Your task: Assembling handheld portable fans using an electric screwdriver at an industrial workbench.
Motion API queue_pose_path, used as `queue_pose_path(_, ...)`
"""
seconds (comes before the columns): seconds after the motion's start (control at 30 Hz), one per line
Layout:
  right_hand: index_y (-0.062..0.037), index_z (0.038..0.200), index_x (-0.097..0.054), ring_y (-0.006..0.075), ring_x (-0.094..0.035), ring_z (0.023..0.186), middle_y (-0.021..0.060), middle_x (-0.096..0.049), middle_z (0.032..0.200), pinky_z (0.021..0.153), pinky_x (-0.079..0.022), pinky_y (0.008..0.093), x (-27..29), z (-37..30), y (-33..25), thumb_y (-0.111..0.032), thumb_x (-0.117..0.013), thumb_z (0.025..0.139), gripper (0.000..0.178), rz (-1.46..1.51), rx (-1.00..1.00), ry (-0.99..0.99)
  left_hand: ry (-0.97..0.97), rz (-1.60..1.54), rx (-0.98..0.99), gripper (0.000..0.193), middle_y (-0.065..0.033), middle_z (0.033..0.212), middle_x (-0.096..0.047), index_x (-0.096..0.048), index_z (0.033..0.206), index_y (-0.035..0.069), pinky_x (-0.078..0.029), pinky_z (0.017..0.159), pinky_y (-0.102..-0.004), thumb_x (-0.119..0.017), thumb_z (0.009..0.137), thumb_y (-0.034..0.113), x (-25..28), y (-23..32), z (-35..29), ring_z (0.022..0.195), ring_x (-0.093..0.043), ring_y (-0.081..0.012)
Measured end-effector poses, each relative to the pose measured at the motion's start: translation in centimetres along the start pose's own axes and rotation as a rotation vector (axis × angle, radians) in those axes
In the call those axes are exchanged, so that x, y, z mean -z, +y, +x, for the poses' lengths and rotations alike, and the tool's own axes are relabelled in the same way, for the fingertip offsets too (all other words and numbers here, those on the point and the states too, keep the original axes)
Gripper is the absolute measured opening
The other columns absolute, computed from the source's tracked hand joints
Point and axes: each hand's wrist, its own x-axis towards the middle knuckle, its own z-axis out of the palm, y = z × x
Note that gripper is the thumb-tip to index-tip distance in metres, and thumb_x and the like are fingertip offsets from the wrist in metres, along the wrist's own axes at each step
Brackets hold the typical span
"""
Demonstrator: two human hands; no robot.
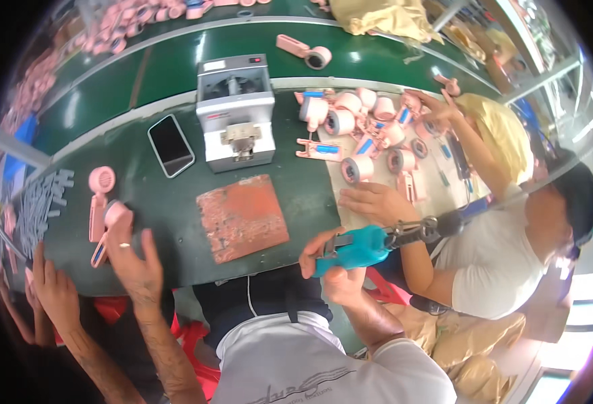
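Observation:
My left hand reaches over the table's left part, its fingers bent over a pink handheld fan and its thumb apart. The fan's lower side is hidden under the fingers. A second pink fan lies just beyond it. In front of my body, my right hand is closed around a teal electric screwdriver. The tool is held aslant, joined to a dark hanging fitting. A worn orange-red mat lies on the green table between my hands.
Beyond the mat stand a grey screw feeder and a phone. A co-worker's hands are by several pink fans at right. At left, another person's hand is near grey strips. A green conveyor runs behind.

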Motion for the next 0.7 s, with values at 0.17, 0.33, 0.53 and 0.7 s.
queue_pose_path(0.17, 0.0070, 0.108, -0.055, 0.0196, -0.060, 0.063, 0.0098, -0.058, 0.072, 0.058, -0.050, 0.0331, 0.8, -0.6, -1.0, -0.064, -0.071, 0.087, 0.076, -0.086, 0.045, 0.078, -0.328, -0.609, -0.230, 0.024, -0.0121, 0.105, -0.069, -0.068, 0.109, 0.006, -0.051, 0.086, -0.0421, -0.074, 0.087, 0.009, -5.5, 13.7, 1.0, 0.095, -0.065, -0.0310)
queue_pose_path(0.33, 0.0045, 0.116, -0.055, 0.0148, -0.061, 0.069, 0.0098, -0.064, 0.091, 0.061, -0.048, 0.0291, 1.6, -3.1, -1.5, -0.059, -0.075, 0.087, 0.073, -0.013, 0.017, 0.086, -0.618, -0.715, -0.587, 0.035, -0.0166, 0.112, -0.067, -0.065, 0.121, 0.008, -0.052, 0.089, -0.0476, -0.067, 0.094, 0.032, -13.0, 22.9, 1.8, 0.102, -0.067, -0.0340)
queue_pose_path(0.53, 0.0058, 0.111, -0.059, 0.0130, -0.058, 0.065, 0.0072, -0.063, 0.074, 0.059, -0.044, 0.0272, 2.4, -4.5, -2.9, -0.069, -0.073, 0.082, 0.081, -0.125, -0.002, 0.129, -0.773, -0.515, -0.667, 0.056, -0.0201, 0.129, -0.060, -0.058, 0.135, 0.008, -0.052, 0.093, -0.0479, -0.050, 0.100, 0.052, -16.7, 27.4, 0.5, 0.111, -0.065, -0.0369)
queue_pose_path(0.7, 0.0061, 0.111, -0.060, 0.0128, -0.057, 0.065, 0.0076, -0.063, 0.074, 0.059, -0.043, 0.0273, 2.9, -4.3, -3.1, -0.067, -0.074, 0.083, 0.079, -0.169, 0.032, 0.177, -0.694, -0.408, -0.535, 0.042, -0.0227, 0.125, -0.060, -0.058, 0.134, 0.006, -0.053, 0.089, -0.0452, -0.057, 0.098, 0.029, -13.7, 23.7, 1.6, 0.110, -0.062, -0.0373)
